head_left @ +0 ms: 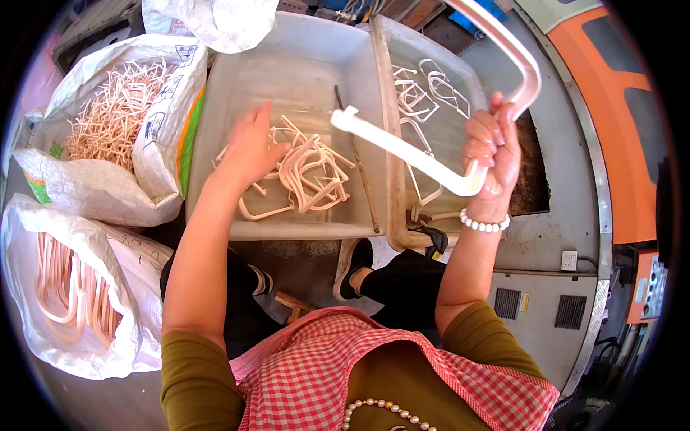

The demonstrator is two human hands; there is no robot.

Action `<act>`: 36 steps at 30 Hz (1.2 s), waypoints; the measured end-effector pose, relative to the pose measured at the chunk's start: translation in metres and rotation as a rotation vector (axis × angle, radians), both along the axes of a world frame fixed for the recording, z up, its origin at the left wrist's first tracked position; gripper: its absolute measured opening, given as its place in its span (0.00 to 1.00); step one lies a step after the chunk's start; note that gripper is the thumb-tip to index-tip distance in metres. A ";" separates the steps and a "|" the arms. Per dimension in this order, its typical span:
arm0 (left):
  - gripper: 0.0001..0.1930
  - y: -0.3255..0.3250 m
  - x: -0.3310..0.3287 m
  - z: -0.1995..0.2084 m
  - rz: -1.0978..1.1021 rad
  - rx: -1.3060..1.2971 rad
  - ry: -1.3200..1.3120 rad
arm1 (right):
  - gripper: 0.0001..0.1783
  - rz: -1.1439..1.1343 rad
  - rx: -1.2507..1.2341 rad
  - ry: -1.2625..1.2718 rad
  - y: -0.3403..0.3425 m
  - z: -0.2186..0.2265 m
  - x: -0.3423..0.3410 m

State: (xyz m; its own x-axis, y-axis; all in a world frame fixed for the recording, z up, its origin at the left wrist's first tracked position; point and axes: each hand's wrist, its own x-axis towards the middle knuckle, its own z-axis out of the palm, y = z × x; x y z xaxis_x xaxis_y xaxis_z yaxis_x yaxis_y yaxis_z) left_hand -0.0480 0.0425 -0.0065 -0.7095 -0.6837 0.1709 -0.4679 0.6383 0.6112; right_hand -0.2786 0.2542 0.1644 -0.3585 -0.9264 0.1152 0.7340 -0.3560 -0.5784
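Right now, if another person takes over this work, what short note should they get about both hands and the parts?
Right hand: raised, closed on one big white plastic frame.
Left hand: open, reaching into the left tub, on a tangle of cream frames.
Right tub: several frames lie apart inside.
Upper sack: thin cream strips. Lower sack: long cream loops.
Done: some frames are in the right tub. Left: the pile in the left tub, plus the frame in hand.

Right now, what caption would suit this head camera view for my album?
Right hand lifts a cream plastic frame while left hand reaches into a translucent bin of loose frames.
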 end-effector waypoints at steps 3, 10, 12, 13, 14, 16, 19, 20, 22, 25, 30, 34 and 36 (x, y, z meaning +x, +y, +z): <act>0.35 -0.005 -0.010 0.014 -0.255 0.757 0.192 | 0.14 0.038 -0.002 -0.151 -0.003 -0.013 0.005; 0.25 0.022 -0.009 0.055 -0.646 1.565 1.181 | 0.11 -0.099 0.296 -0.356 -0.052 -0.110 0.031; 0.21 0.017 -0.003 0.051 -0.539 1.494 1.181 | 0.18 -0.028 0.385 -0.173 -0.067 -0.148 0.044; 0.19 0.014 -0.001 0.049 -0.491 1.460 1.180 | 0.22 -0.079 0.510 -0.016 -0.075 -0.159 0.056; 0.14 0.011 -0.001 0.050 -0.389 1.427 1.192 | 0.25 -0.031 0.542 0.008 -0.078 -0.175 0.061; 0.13 0.002 0.001 0.046 -0.135 1.334 1.147 | 0.30 -0.004 0.674 0.015 -0.089 -0.208 0.077; 0.12 -0.005 0.006 0.053 0.169 1.262 1.078 | 0.18 0.285 1.108 0.436 -0.085 -0.301 0.075; 0.12 -0.008 0.003 0.051 0.232 1.253 1.039 | 0.23 0.379 1.144 0.910 -0.079 -0.339 0.071; 0.13 -0.013 0.008 0.051 0.364 1.206 0.954 | 0.33 0.475 1.099 1.509 -0.078 -0.358 0.084; 0.14 -0.023 0.013 0.040 0.398 1.217 0.950 | 0.31 0.867 1.145 1.682 -0.079 -0.366 0.098; 0.15 -0.022 0.014 0.050 0.351 1.321 0.926 | 0.29 0.813 0.945 1.758 -0.062 -0.363 0.080; 0.15 -0.020 0.012 0.047 0.342 1.337 0.824 | 0.24 0.727 0.791 1.820 -0.044 -0.265 0.059; 0.13 -0.022 0.014 0.040 0.326 1.338 0.767 | 0.19 0.654 0.793 1.583 -0.031 -0.213 0.048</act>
State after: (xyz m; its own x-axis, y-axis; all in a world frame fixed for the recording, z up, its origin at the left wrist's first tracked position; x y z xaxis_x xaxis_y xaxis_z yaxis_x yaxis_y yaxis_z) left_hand -0.0336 0.0203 0.0338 -0.5397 -0.7280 -0.4229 0.2023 -0.5997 0.7742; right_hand -0.2302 0.2233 -0.0487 0.0198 -0.8520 -0.5232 -0.6774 0.3734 -0.6338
